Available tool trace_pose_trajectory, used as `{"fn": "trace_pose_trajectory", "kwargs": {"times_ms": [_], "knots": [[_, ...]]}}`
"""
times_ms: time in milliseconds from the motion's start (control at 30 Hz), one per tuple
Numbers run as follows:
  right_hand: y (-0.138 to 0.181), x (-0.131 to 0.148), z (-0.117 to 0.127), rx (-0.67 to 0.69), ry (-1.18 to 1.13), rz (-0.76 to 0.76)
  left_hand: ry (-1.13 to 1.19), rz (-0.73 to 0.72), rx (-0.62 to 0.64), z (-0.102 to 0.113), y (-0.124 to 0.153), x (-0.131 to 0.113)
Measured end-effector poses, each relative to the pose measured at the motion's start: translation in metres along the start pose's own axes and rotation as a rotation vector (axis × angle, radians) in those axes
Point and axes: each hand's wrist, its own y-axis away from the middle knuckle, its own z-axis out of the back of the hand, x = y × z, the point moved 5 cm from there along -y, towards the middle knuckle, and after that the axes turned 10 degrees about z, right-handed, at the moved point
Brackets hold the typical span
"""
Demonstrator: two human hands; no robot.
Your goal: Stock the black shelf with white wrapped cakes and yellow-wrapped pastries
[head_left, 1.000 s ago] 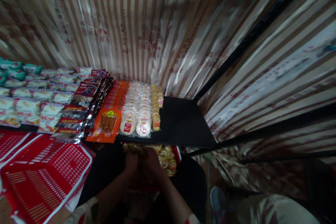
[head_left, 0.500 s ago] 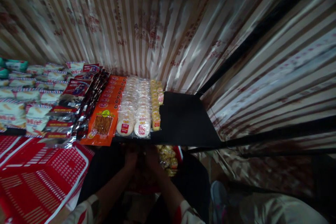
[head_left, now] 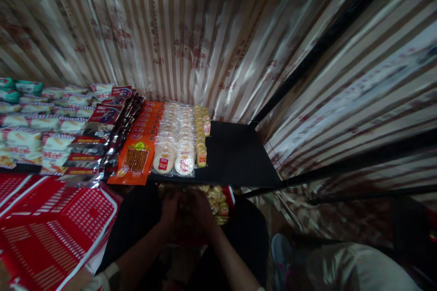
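My left hand (head_left: 170, 204) and my right hand (head_left: 200, 207) are close together in the shadow just below the shelf's front edge. Both reach into a red basket (head_left: 231, 194) between my knees. Small yellow-wrapped snack packets (head_left: 216, 201) fill its right part, beside my right hand. It is too dark to make out the fingers or anything in them. Above the hands, a short column of yellow packaged cakes (head_left: 201, 152) stands on the black shelf (head_left: 239, 157). Two rows of round white crackers (head_left: 185, 163) in clear wrap lie left of the cakes.
Left along the shelf are orange snack bags (head_left: 134, 161), dark red packets (head_left: 102, 116) and white bags (head_left: 56, 148). An empty-looking red shopping basket (head_left: 58, 232) stands at lower left. Black frame bars (head_left: 290, 86) cross the right side before a striped curtain (head_left: 191, 22). Another person's leg (head_left: 355, 266) is at lower right.
The view has shifted slightly. Both hands stay low in the basket, and show a little more clearly now. The rows on the shelf look the same.
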Motion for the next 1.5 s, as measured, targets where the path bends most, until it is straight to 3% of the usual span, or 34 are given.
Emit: {"fn": "trace_pose_trajectory", "kwargs": {"times_ms": [267,433,567,867,1033,1133,1300,1433,1500], "knots": [[0.021,0.032,0.037,-0.164,0.069,0.091,0.193,-0.126,0.107,-0.001,0.028,-0.013],[0.03,0.035,0.065,-0.355,0.045,0.048,0.196,-0.18,0.212,-0.002,0.047,-0.033],[0.033,0.036,0.082,-0.389,-0.071,-0.032,0.138,-0.226,0.255,-0.006,0.066,-0.05],[0.027,0.014,0.07,-0.504,-0.692,-0.292,0.181,-0.272,0.232,-0.028,0.082,-0.072],[0.028,0.021,0.076,-0.699,-1.094,-0.474,0.159,-0.326,0.23,-0.045,0.091,-0.066],[0.025,0.032,0.081,-0.663,-1.24,-0.457,0.109,-0.387,0.223,-0.056,0.096,-0.064],[0.019,0.032,0.094,-0.605,-1.187,-0.402,-0.001,-0.476,0.193,-0.075,0.098,-0.067],[0.002,0.011,0.119,-0.666,-0.981,-0.382,-0.159,-0.647,0.087,-0.081,0.103,-0.079],[-0.012,-0.002,0.134,-0.688,-0.847,-0.342,-0.218,-0.703,0.109,-0.086,0.107,-0.087]]}}
